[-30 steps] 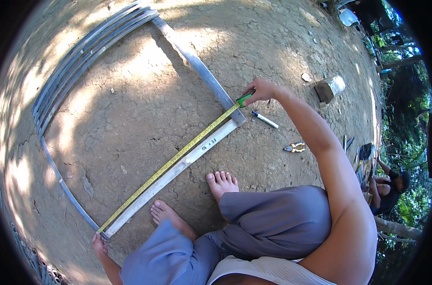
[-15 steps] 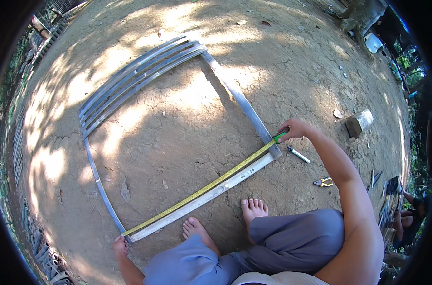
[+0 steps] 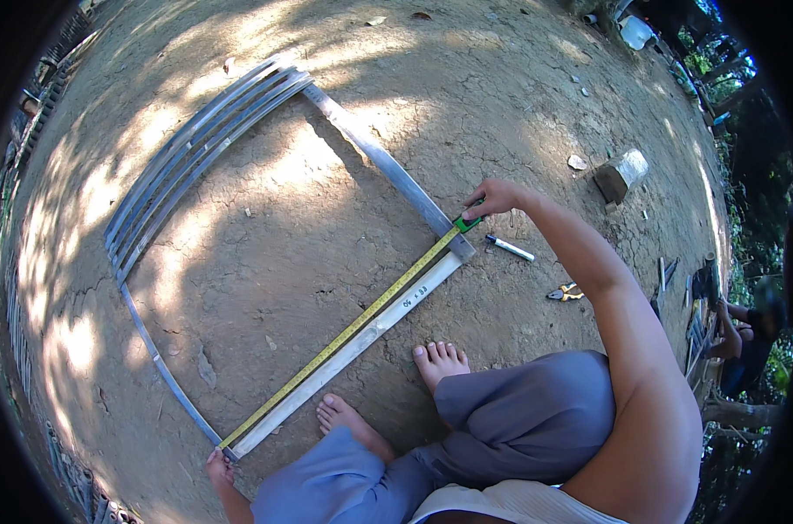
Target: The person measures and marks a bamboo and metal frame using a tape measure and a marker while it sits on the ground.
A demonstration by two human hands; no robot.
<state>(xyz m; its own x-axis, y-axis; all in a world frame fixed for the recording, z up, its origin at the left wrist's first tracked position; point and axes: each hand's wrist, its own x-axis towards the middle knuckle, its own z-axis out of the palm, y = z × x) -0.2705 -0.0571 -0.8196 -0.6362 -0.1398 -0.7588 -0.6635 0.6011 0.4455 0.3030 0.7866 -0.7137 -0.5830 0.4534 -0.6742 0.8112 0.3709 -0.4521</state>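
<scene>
A yellow tape measure (image 3: pixel 344 335) is stretched over a frame of thin strips on the ground, alongside its near pale board (image 3: pixel 353 353). My left hand (image 3: pixel 220 466) pinches the tape's end at the frame's near left corner. At the other end, my right hand (image 3: pixel 497 198) grips the green tape case (image 3: pixel 469 224) by the right corner. A long strip (image 3: pixel 381 162) forms the right side and a thinner strip (image 3: pixel 154 354) the left. Several parallel slats (image 3: pixel 209 144) lie across the far side.
A white marker (image 3: pixel 510 248) and yellow-handled pliers (image 3: pixel 566 293) lie right of the frame. Beyond them stand a cut wooden block (image 3: pixel 621 175) and a small stone (image 3: pixel 577 162). My bare feet (image 3: pixel 440 362) are close to the near board. Another person (image 3: pixel 745 341) is at the far right.
My view has turned slightly, so the frame and both hands appear shifted left. Both hands keep their places on the tape, which stays stretched between the corners.
</scene>
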